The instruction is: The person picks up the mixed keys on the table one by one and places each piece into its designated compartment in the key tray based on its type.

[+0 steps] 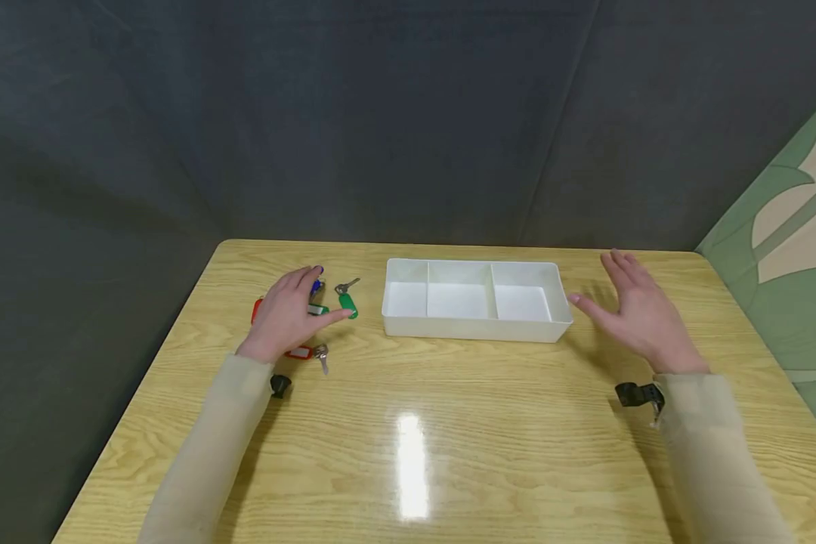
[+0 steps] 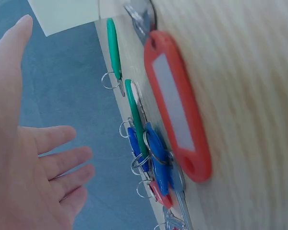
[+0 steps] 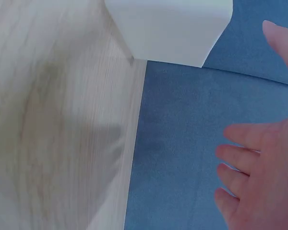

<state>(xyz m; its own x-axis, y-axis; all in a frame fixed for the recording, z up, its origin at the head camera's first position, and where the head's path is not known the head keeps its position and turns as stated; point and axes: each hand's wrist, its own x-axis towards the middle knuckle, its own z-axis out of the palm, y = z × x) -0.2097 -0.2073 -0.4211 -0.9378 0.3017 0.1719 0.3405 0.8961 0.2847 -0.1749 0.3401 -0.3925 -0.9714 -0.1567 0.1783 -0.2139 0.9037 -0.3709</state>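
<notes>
My left hand (image 1: 287, 313) hovers with spread fingers above a group of keys with plastic tags, holding nothing. A green key tag (image 1: 347, 304) with its key lies by the thumb tip in the head view. Nearest the left wrist camera is a red key tag (image 2: 175, 103); beyond it lie green tags (image 2: 114, 48) and blue tags (image 2: 157, 158). The hand hides part of the group in the head view. My right hand (image 1: 642, 313), fingers extended and nothing in it, is raised just right of a white three-compartment tray (image 1: 472, 329).
The wooden table (image 1: 353, 446) ends at a dark cloth backdrop (image 1: 381, 128) behind and to the left. A green and beige patterned panel (image 1: 789, 249) borders the right side. Both wrists wear black devices (image 1: 632, 394).
</notes>
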